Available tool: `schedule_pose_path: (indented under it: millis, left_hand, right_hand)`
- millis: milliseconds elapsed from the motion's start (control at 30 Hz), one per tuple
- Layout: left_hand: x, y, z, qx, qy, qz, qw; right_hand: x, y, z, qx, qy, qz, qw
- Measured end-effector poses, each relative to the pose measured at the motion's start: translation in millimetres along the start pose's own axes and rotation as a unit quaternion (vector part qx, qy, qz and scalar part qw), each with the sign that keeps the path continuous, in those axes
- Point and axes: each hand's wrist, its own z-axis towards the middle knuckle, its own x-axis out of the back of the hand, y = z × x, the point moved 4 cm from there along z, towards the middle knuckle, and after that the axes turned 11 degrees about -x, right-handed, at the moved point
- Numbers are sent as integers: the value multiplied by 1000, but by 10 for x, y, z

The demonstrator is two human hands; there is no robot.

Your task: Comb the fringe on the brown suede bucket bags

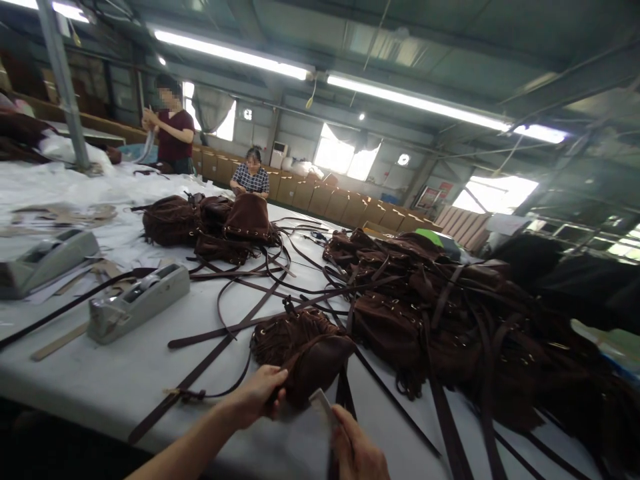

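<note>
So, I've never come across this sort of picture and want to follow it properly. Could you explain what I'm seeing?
There is no machine here: a person works with two bare hands. The single picture comes from a camera worn on that person's head, looking forward and down.

The left hand is at the near edge of a dark brown bag. The right hand holds a pale, narrow tool, too blurred to identify.

On the pale table lie long straps, more brown bags heaped to the right and others farther back, plus two grey tape dispensers on the left. Two other people are in the background, one in dark red.
</note>
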Motion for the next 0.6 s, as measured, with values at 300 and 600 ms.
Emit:
schedule_pose_path:
  millis: [300, 600]
  left_hand:
    - [98, -219, -183, -96, -28, 181, 978]
    - [83, 166, -413, -146, -18, 275, 950]
  right_hand:
    - [-550, -742, 447, -2, -123, -276, 953]
    - [-858, -481, 124, 51, -203, -172, 962]
